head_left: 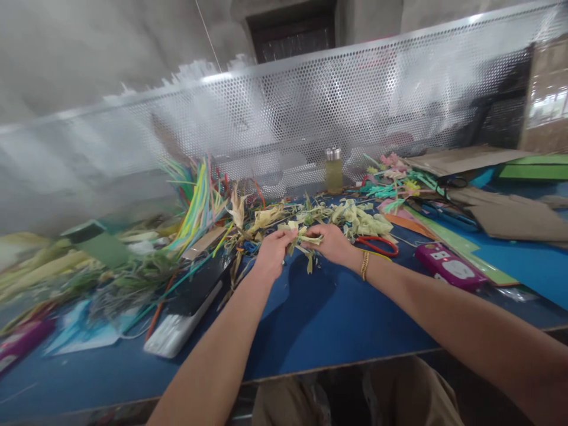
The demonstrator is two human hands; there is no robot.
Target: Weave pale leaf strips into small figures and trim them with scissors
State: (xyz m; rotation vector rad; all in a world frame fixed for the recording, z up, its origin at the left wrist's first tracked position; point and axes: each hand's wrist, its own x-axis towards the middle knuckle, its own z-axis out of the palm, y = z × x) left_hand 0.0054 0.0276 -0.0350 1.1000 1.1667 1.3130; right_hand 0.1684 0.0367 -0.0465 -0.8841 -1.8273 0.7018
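Both hands meet over the blue tabletop near its middle. My left hand is closed in a pinch on pale yellow-green husk strips. My right hand is closed on the same bundle from the other side, and a gold bracelet sits on that wrist. Loose ends of the strips hang down between the hands. Behind them lies a heap of the same dried strips.
Red-handled scissors lie right of my right hand. A purple device, cardboard sheets and green paper sit at the right. A small bottle stands by the perforated metal screen. Coloured sticks and a black-and-white box are at the left.
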